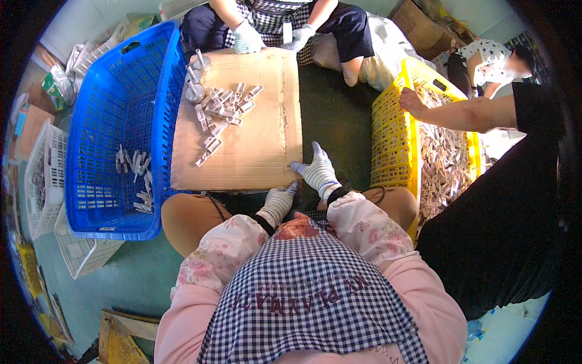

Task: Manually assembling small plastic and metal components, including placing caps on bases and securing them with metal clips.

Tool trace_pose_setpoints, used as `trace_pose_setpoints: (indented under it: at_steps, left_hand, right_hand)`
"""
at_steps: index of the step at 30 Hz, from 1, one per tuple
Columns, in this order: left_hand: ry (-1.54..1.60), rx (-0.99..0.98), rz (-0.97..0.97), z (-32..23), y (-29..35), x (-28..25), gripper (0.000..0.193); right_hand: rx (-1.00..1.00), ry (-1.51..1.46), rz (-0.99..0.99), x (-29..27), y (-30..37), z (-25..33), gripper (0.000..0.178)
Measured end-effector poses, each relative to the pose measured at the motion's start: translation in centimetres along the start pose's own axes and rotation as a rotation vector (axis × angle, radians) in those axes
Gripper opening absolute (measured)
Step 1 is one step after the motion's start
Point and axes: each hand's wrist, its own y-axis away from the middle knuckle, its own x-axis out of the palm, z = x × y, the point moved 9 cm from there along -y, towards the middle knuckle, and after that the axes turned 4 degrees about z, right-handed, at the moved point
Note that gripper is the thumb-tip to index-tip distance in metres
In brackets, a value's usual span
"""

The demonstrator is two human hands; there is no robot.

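Note:
My left hand (277,203), in a striped knit glove, is at the near edge of a cardboard-topped work surface (267,139), low by my lap. Its fingers look stretched out, partly turned from view, with nothing visible in them. Just right of the near right corner, my right hand (319,173), gloved alike, has thumb and forefinger spread, the thumb at the board's edge. A pile of small slotted silvery metal pieces (224,109) lies on the board's left half. Upright metal pins on round bases (194,92) stand at its far left.
A blue crate (115,225) with some metal pieces stands left, white baskets (51,182) beyond. At right, a yellow crate (394,139) is filled with pieces; a bystander's hand (413,102) rests on its rim. Opposite, a co-worker's gloved hands (247,39) are at the far edge.

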Motion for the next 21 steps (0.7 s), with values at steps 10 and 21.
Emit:
trace_pose_setpoints:
  at_steps: [10, 21]
  left_hand:
    - [0.288, -0.004, 0.028, 0.8, 0.2, 0.5, 0.046]
    - [0.016, 0.098, -0.069, -0.5, 0.1, 0.0, 0.053]
  right_hand:
    - [-0.651, 0.395, -0.106, -0.9, -2.5, 16.5, 0.050]
    - [-0.738, 0.759, -0.097, 6.0, -9.1, 22.3, 0.038]
